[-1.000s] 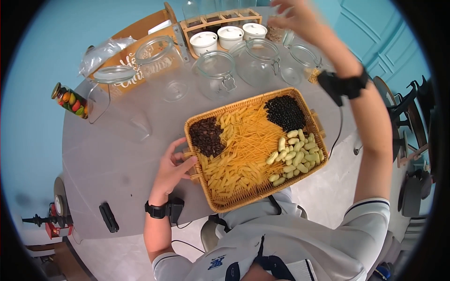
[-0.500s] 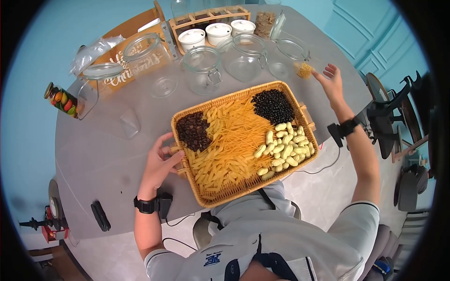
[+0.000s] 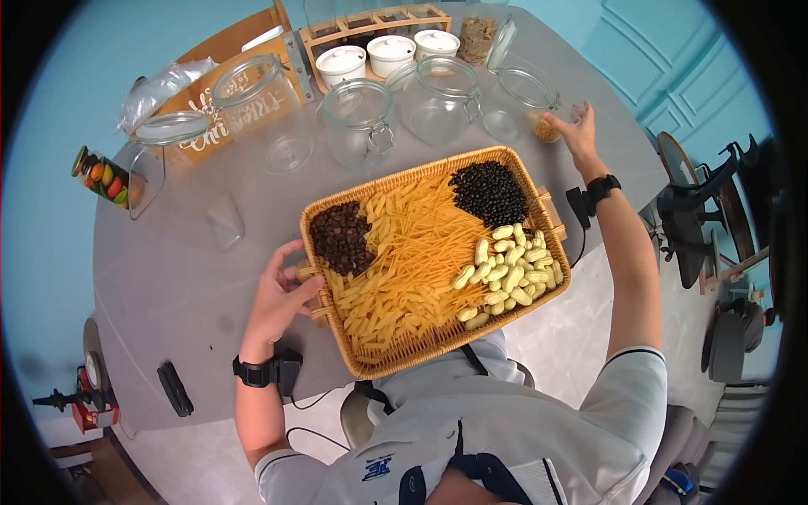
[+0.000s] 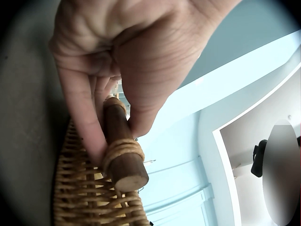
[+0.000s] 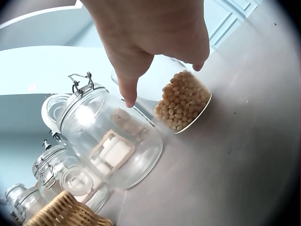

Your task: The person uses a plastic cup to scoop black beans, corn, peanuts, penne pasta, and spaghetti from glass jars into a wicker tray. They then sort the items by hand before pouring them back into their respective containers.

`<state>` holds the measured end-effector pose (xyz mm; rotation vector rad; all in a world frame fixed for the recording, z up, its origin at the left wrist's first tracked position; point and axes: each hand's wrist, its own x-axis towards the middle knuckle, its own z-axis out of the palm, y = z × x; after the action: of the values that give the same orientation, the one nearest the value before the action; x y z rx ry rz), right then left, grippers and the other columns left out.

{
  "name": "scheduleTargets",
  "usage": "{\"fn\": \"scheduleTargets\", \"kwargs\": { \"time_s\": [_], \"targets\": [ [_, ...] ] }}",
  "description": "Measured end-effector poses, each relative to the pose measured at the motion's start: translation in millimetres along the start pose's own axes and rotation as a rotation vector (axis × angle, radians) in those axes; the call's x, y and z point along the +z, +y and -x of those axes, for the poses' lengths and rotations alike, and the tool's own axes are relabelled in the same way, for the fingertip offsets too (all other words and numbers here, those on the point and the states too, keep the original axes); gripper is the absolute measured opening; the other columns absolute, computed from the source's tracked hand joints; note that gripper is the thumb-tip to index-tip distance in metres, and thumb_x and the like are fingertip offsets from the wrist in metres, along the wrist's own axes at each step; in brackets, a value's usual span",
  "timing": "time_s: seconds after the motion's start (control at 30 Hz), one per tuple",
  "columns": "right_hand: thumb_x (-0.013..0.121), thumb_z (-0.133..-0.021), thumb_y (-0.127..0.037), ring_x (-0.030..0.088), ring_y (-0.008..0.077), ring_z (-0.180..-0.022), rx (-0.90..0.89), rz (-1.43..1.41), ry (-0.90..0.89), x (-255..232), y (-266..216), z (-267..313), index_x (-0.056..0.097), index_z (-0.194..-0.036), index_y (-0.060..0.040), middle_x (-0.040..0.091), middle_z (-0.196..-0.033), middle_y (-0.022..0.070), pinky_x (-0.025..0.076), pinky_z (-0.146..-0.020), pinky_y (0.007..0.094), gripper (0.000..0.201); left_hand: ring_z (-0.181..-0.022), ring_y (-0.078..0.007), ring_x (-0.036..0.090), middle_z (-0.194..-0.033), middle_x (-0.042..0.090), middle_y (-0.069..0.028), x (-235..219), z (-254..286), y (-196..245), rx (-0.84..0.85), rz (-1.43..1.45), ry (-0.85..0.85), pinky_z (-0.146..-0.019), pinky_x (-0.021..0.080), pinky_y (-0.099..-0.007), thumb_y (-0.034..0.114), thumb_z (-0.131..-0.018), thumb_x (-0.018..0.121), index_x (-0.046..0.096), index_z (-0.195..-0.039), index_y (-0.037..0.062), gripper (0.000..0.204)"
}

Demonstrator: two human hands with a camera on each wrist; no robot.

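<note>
A rectangular wicker basket [image 3: 396, 364] is tilted at the table's near edge. It holds penne and thin noodle strands, dark brown beans [image 3: 340, 239], black beans [image 3: 490, 194] and peanuts [image 3: 512, 273]. My left hand [image 3: 276, 296] grips its wooden handle [image 4: 120, 127], thumb on one side and fingers on the other. Beyond the basket's right end, my right hand [image 3: 579, 139] reaches to a clear glass container with pale yellow beans [image 5: 182, 101] in its bottom. Thumb and fingers are spread about the glass in the right wrist view.
Clip-top glass jars, including one jar [image 3: 358, 126], stand in a row behind the basket. Behind them is a wooden rack [image 3: 379, 21] with white lidded pots [image 3: 391, 55]. A jar of colourful contents [image 3: 105, 178] lies far left; a black object [image 3: 175, 389] rests near the front edge.
My right hand came down from the back right of the table, then moved in to the container of yellow beans. My left hand stays on the basket handle.
</note>
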<state>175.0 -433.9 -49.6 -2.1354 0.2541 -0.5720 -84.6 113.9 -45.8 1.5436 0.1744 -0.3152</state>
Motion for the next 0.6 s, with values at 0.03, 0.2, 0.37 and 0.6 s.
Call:
{"fn": "scheduleTargets", "kwargs": {
  "time_s": [0.03,0.2,0.37,0.6],
  "targets": [
    [0.096,-0.068,-0.036,0.040,0.0367,-0.145,-0.014,0.007,0.009,1.7,2.8,-1.4,0.017,-0.157,0.0046,0.040,-0.153,0.0268,0.039,-0.117,0.0453,0.126,-0.085,-0.0129,0.072,-0.106,0.074,-0.0098,0.3,0.0,-0.4,-0.002,0.000,0.003,-0.060,0.060,-0.0246,0.007,-0.093,0.072,0.039,-0.149,0.0033,0.065],
    [0.096,-0.070,-0.034,0.050,0.0334,-0.138,-0.061,-0.062,-0.005,0.3,10.5,-6.1,0.033,-0.152,0.0041,0.051,-0.146,0.0232,0.044,-0.113,0.0426,0.109,-0.085,-0.0112,0.071,-0.107,0.074,-0.0091,0.8,1.2,3.8,-0.025,-0.004,0.018,-0.059,0.058,-0.0226,0.006,-0.093,0.071,0.039,-0.149,0.0044,0.065],
    [0.094,-0.072,-0.032,0.050,0.0325,-0.138,-0.083,-0.053,-0.022,-10.7,15.9,-1.9,0.035,-0.151,0.0033,0.052,-0.146,0.0219,0.044,-0.112,0.0421,0.105,-0.087,-0.0131,0.071,-0.108,0.073,-0.0098,-2.1,-1.2,-0.7,-0.020,-0.028,0.001,-0.061,0.059,-0.0259,0.009,-0.093,0.074,0.038,-0.149,0.0029,0.067],
    [0.094,-0.073,-0.030,0.050,0.0327,-0.139,-0.076,-0.107,-0.036,-20.3,18.6,10.7,0.035,-0.151,0.0036,0.051,-0.147,0.0226,0.043,-0.113,0.0425,0.104,-0.086,-0.0122,0.071,-0.107,0.073,-0.0088,-1.9,-0.4,-1.0,-0.015,-0.034,0.006,-0.061,0.058,-0.0247,0.009,-0.093,0.073,0.038,-0.149,0.0042,0.067]
  ]
}}
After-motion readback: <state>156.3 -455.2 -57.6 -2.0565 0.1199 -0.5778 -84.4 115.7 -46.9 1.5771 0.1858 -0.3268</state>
